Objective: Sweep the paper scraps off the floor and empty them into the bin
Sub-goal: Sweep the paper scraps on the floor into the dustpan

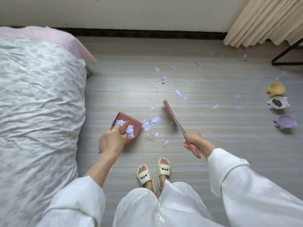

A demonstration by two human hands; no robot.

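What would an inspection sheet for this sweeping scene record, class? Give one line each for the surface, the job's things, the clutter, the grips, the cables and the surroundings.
Surface: pale plank floor, scattered with paper scraps, a cluster lying at the dustpan's mouth.
Job's things: pink dustpan on the floor, already holding scraps; pink brush angled to its right. No bin in view.
Clutter: three small bowls at right: yellow bowl, white bowl holding something dark, purple bowl.
Grips: left hand holds the dustpan's handle; right hand holds the brush handle.
Cables: nothing seen.
Surroundings: bed at left, curtain and black frame at upper right, wall beyond.
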